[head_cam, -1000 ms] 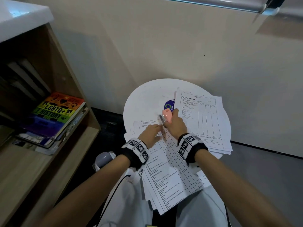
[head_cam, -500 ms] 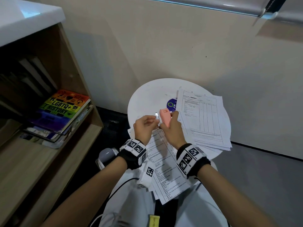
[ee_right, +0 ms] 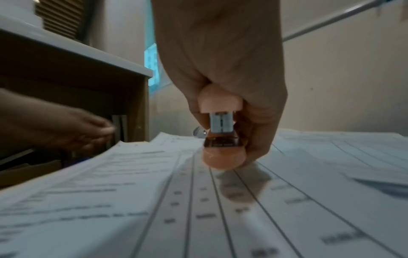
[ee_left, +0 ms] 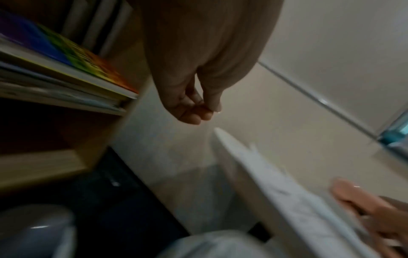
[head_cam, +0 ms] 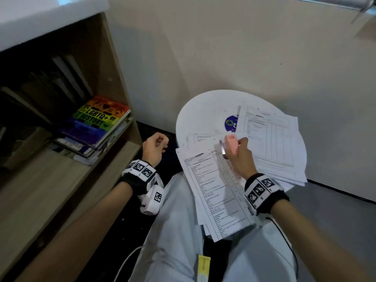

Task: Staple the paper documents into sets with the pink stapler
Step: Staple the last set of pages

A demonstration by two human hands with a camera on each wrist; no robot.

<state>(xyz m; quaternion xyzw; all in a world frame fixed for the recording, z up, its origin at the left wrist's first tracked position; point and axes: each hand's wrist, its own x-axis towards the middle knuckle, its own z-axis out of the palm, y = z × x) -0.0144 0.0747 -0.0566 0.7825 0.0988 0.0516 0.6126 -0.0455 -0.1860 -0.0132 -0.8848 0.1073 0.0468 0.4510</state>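
My right hand [head_cam: 237, 153] grips the pink stapler [head_cam: 231, 143] just above the front stack of printed documents [head_cam: 213, 190]. In the right wrist view the stapler [ee_right: 220, 132] shows its metal magazine end-on, a little above the sheets [ee_right: 198, 200]. My left hand [head_cam: 155, 146] hovers off the table's left edge, near the bookshelf, fingers curled. The left wrist view shows its thumb and fingertips [ee_left: 194, 111] pinched together; whether they hold anything small is unclear. A second stack of documents [head_cam: 270, 143] lies to the right.
The round white table [head_cam: 203, 112] stands against the wall, with a blue sticker [head_cam: 231, 124] near its middle. A wooden bookshelf [head_cam: 122, 82] on the left holds a rainbow-covered book [head_cam: 99, 119]. My lap in light trousers [head_cam: 179, 231] is under the front papers.
My left hand has left the stapler and papers and swung left off the table toward the shelf. The right hand still holds the stapler, now lifted off the sheets.
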